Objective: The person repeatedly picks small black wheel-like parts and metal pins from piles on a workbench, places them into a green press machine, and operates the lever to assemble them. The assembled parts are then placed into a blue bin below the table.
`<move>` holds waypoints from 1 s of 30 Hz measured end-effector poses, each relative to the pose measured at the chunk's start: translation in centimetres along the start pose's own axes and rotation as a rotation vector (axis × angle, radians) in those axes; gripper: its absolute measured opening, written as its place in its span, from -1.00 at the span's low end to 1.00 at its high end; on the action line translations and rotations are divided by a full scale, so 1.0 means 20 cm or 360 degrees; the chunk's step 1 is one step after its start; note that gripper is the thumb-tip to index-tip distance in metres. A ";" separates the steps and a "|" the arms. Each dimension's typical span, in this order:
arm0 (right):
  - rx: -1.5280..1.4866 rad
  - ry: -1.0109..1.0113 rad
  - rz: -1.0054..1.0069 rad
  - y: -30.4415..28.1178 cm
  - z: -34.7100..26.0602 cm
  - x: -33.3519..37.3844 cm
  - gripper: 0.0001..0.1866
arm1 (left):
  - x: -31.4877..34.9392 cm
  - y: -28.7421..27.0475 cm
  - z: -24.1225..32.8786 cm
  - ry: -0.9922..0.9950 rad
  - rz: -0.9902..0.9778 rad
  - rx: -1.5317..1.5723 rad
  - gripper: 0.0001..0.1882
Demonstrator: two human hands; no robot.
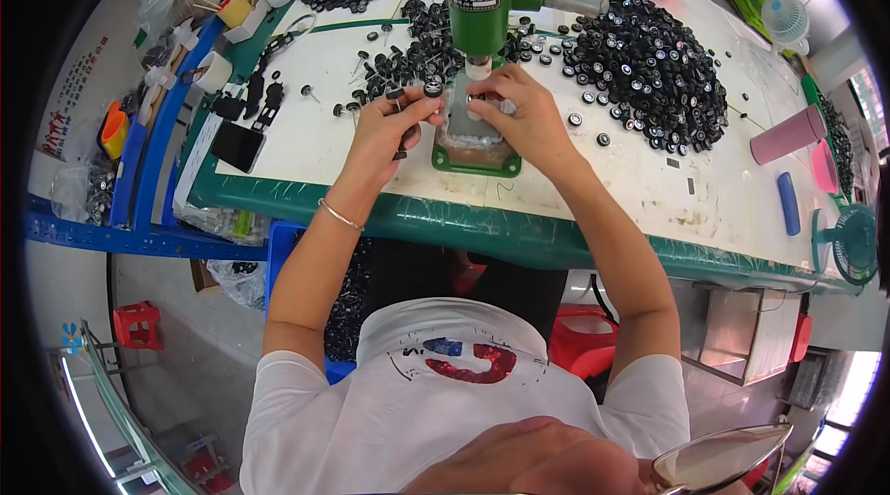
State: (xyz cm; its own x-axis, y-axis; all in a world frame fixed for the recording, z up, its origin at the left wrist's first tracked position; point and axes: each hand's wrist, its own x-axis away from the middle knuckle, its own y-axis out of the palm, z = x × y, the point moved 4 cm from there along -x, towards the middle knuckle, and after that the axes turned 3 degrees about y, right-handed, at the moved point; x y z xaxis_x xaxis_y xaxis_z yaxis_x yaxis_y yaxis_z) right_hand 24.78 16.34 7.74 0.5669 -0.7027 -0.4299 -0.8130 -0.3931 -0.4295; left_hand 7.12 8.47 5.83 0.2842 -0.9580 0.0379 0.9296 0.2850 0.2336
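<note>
The left hand's grip [387, 132] seems closed around a small black wheel [433, 85] at its fingertips, just left of the green press [477, 18] on the desk [297, 138], its round face turned up; whether a pin runs below it, I cannot tell. The right hand [533, 122] has thumb and forefinger curled in at the press's plate [464, 120], just under its upright ram [478, 67], so it is nearer the ram line than the left; what its grip pinches, if anything, is hidden.
</note>
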 end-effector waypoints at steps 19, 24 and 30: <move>-0.0760 0.0425 0.0613 -0.58 0.04 -0.14 -0.67 | -0.09 0.22 0.06 0.0074 -0.0040 -0.0332 -0.93; -0.1247 0.0084 0.0740 -0.70 -0.25 -0.44 -0.66 | -0.08 0.20 0.04 0.0115 -0.0019 -0.0196 -0.88; -0.1196 0.0085 0.0449 -0.82 -0.49 -0.78 -0.73 | -0.17 0.20 0.01 0.0146 -0.0181 -0.0227 -0.87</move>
State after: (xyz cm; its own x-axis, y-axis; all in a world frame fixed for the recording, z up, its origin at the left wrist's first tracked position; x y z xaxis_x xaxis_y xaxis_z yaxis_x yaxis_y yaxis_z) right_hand 27.90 27.92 29.25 0.3354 -0.8550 -0.3956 -0.8072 -0.4773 0.3473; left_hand 9.77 12.88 6.87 0.1893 -0.9794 -0.0708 0.9789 0.1827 0.0912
